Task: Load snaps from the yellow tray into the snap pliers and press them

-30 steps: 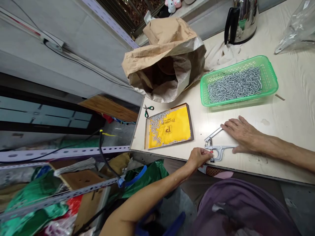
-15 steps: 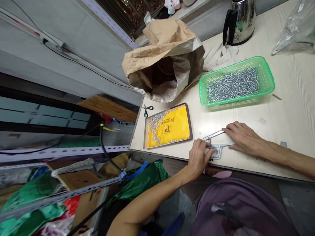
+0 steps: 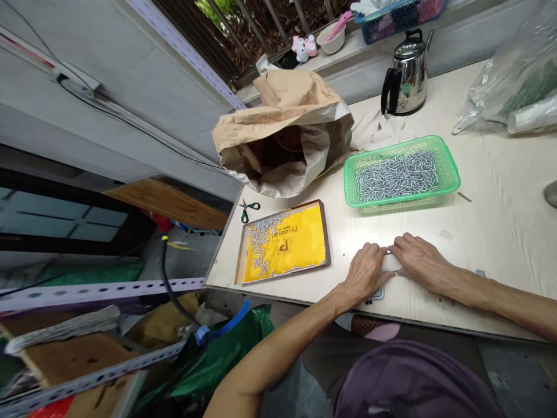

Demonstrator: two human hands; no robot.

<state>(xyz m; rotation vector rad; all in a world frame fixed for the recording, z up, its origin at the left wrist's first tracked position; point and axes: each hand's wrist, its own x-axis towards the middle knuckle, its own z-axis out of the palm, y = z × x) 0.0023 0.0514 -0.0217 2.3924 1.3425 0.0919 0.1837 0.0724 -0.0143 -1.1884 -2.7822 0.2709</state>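
On the pale table near its front edge, my left hand point(image 3: 366, 271) is closed on a grey metal tool point(image 3: 378, 294), mostly hidden beneath it. Close beside it, my right hand point(image 3: 420, 262) has its fingers closed round the other end of the tool. A thin bar shows between the two hands. Left of my hands is a shallow box point(image 3: 327, 238) with a yellow sheet point(image 3: 304, 244) and small metal pieces point(image 3: 261, 232) along its left part. Beyond my hands, a green basket point(image 3: 450, 168) holds many small silvery springs or screws point(image 3: 400, 177).
A large brown paper sack point(image 3: 282, 116) gapes open at the back left. Green-handled scissors point(image 3: 248, 211) lie by the box. A steel kettle point(image 3: 407, 75) and a clear plastic bag point(image 3: 491, 93) stand further back. A metal rack point(image 3: 165, 354) is at lower left.
My hands have come closer together on the tool, and my left hand now covers more of it. The view has shifted, so the table's things appear lower and further left.
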